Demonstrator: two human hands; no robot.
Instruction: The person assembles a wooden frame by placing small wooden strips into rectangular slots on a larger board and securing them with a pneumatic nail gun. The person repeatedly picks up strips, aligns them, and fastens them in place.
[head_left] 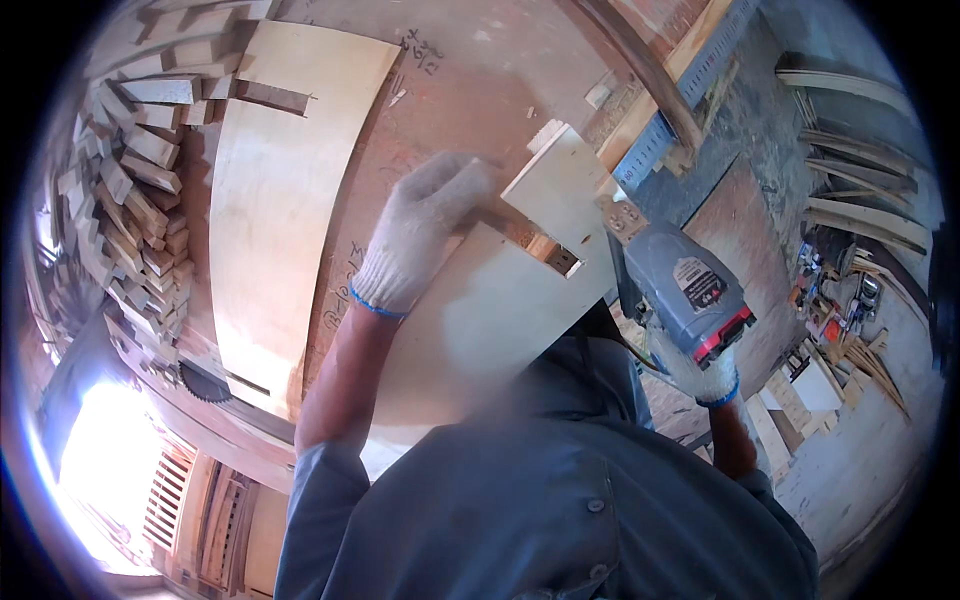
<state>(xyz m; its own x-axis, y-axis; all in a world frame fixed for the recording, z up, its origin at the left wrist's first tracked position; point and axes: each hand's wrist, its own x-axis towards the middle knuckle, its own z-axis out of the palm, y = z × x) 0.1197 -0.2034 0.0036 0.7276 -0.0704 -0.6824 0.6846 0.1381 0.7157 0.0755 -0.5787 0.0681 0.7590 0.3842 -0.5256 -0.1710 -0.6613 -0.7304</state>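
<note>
Power tool (686, 282) clamped in right hand (692, 376); left hand (425, 222) curled at notched board (470, 310), grip unclear.

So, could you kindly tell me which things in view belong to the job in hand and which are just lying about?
In use:
power tool in right hand
notched pale board by left hand

Apparently lying about:
stacked wood blocks
second pale board, left
wood pieces, lower right

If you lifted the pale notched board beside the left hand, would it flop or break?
The pale notched board would probably stay stiff, since it looks flat and wooden. It may be weakest at the slot, which cuts deep in from one edge. Being flat, it would likely slide rather than roll.
</note>
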